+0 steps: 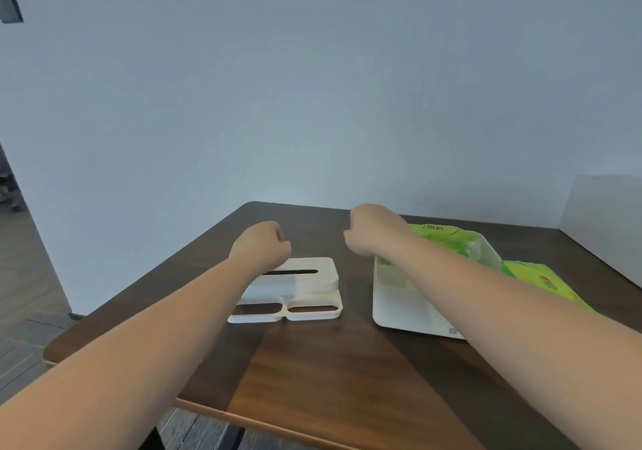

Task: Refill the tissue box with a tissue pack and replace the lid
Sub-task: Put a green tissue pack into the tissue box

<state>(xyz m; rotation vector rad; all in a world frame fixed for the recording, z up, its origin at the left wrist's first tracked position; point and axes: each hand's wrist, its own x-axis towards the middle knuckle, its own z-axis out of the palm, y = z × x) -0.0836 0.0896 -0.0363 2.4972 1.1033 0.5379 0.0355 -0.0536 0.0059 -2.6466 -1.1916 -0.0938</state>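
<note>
Both hands hover as fists above a dark wooden worktop [330, 373], the left hand [262, 244] and right hand [373, 229] each curled closed, gripping nothing. The white lid [305, 288] lies left; the open tissue box [410, 305] at right already holds a green tissue pack [448, 237], with a spare pack [542, 281] beside it. The lid apparently comes next: lift, carry right, seat squarely.

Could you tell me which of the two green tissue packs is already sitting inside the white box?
The farther green pack, behind the right hand, sits inside the white box; the other pack lies on the table beside it.
</note>
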